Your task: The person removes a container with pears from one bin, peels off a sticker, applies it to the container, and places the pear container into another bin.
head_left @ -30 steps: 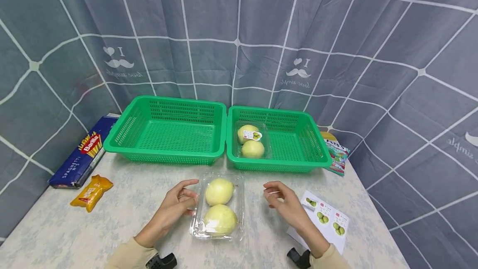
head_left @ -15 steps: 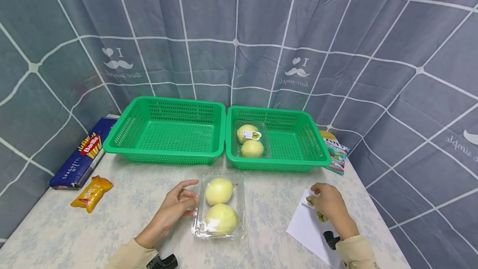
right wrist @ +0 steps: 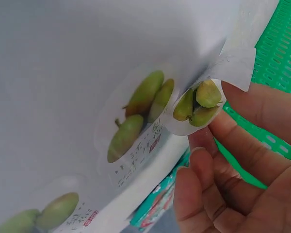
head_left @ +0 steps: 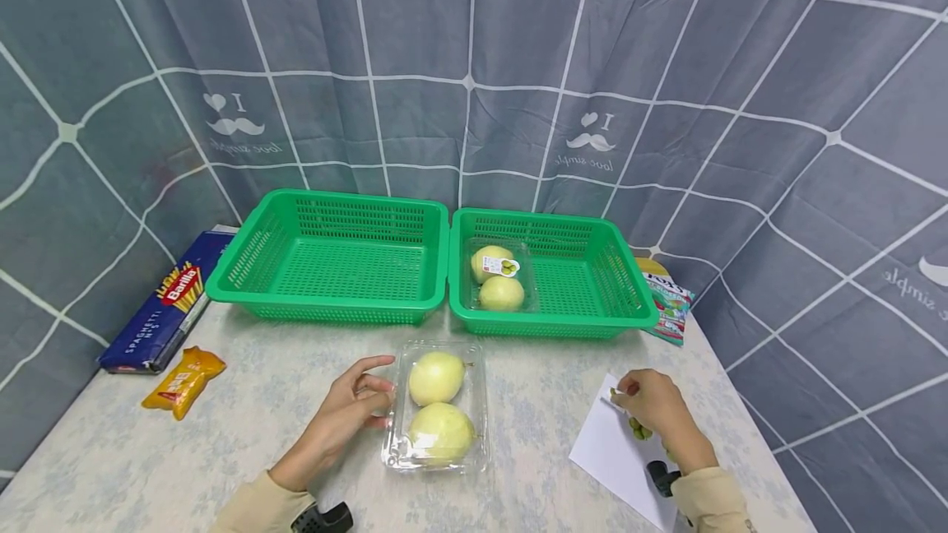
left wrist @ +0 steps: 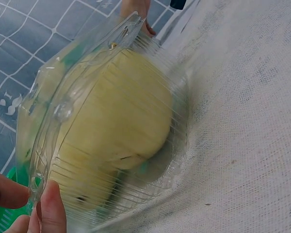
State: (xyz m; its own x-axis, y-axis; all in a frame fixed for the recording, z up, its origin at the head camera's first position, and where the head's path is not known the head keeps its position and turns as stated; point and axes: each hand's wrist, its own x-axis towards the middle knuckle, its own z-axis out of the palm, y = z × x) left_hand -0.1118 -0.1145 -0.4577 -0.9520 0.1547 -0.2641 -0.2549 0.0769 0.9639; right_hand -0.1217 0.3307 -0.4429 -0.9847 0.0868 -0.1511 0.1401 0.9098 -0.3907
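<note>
A clear plastic clamshell box [head_left: 435, 465] holding two yellow-green pears [head_left: 436, 377] lies on the table in front of me. My left hand [head_left: 348, 410] is at its left side; in the left wrist view the thumb [left wrist: 52, 206] and a finger pinch the box's rim. Further right, my right hand [head_left: 659, 411] is over a white sticker sheet [head_left: 609, 452]. Seen from the right wrist, thumb and fingers pinch a pear-printed sticker [right wrist: 196, 108] at the sheet's curled edge. Other printed stickers [right wrist: 140, 116] lie flat on the sheet.
Two green baskets stand at the back: the left one [head_left: 336, 312] is bare inside, while the right one [head_left: 563, 325] holds a labelled box of pears [head_left: 501, 293]. A spaghetti box [head_left: 159, 315] and an orange packet [head_left: 183, 382] lie left; a snack bag [head_left: 670, 307] lies right.
My right hand has moved right from beside the clamshell box to the sticker sheet and now pinches a sticker at its upper corner. My left hand has stayed at the box.
</note>
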